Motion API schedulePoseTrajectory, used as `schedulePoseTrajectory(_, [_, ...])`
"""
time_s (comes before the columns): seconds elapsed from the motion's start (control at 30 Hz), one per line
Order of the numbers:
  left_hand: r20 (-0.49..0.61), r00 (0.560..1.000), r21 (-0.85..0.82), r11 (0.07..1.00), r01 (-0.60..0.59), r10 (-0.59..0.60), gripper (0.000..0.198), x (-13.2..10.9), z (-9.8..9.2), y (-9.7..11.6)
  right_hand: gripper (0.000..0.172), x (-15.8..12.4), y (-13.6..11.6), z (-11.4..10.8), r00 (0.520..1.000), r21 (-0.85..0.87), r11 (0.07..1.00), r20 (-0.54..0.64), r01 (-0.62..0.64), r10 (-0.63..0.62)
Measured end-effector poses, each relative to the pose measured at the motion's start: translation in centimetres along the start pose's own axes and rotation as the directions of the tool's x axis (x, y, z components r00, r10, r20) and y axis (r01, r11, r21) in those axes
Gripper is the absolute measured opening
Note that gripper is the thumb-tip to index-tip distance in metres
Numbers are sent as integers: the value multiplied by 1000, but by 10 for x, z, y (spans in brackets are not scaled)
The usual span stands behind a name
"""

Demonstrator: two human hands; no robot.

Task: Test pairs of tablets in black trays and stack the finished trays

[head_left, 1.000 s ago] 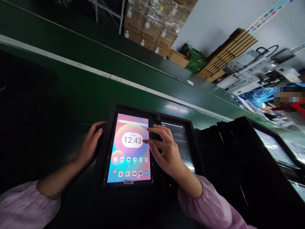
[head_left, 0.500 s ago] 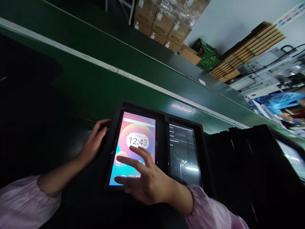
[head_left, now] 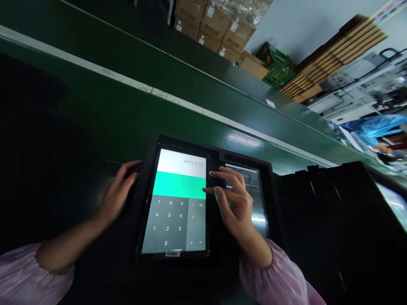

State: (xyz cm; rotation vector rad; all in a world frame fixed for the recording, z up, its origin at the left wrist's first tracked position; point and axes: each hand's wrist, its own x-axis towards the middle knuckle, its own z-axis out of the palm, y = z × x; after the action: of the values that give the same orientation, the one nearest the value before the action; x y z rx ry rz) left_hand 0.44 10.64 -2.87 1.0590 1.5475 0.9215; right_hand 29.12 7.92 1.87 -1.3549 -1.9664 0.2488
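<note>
The tablet [head_left: 173, 207] lies screen up at the left of the tray [head_left: 274, 199], lit, with a keypad [head_left: 168, 222] below, a green band [head_left: 178, 185] across it and characters at the top. A second tablet [head_left: 259, 204] lies on the right, partly covered by the right hand [head_left: 238, 203].

The right hand is loosely spread and holds nothing. Its leading fingertip is over the right end of the green band, near DEL [head_left: 201, 205]; contact with the glass cannot be confirmed. The left hand [head_left: 117, 190] is at the tray's left side, fingers curled; whether it grips or only rests there cannot be told.

The step in hand appears to be touch input. Brace the tray lightly with the left hand so that a press does not shift it. Press with one fingertip, at the middle of the key. Hold the other fingers and thumb clear of both screens, since a stray touch could register
</note>
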Motion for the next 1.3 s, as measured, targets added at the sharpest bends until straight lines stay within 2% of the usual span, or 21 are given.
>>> schedulePoseTrajectory(0.2, [-4, 1000, -19, 999, 27, -27, 47, -2, 0, 3, 29, -2, 1, 4, 1000, -113, 993, 10, 22, -21])
schedulePoseTrajectory(0.5, [7, 1000, 23, 1000, 6, -6, 51, 0, -2, 2, 29, 0, -3, 3, 999, -112, 993, 0, 34, -34])
schedulePoseTrajectory(0.6, [5, 1000, 18, 1000, 11, -11, 51, 0, -1, 3, 32, 2, -5, -2, 997, -43, 997, 45, 63, -61])
schedulePoseTrajectory(0.7, [-5, 1000, 17, 1000, 16, -16, 49, 0, -1, 3, 33, 3, -7, -7, 978, 78, 985, 132, 152, -161])
schedulePoseTrajectory(0.83, [14, 1000, 10, 1000, 7, -7, 48, 0, -1, 2, 30, 3, -9, -9, 961, 100, 976, 182, 194, -210])
schedulePoseTrajectory(0.97, [15, 1000, 12, 1000, -4, 3, 44, -1, -1, 2, 31, 3, -8, -7, 965, 113, 977, 174, 179, -197])
schedulePoseTrajectory(1.3, [-8, 1000, 37, 999, 20, -20, 51, -2, 0, 9, 33, 1, -8, -3, 972, 137, 978, 154, 157, -177])
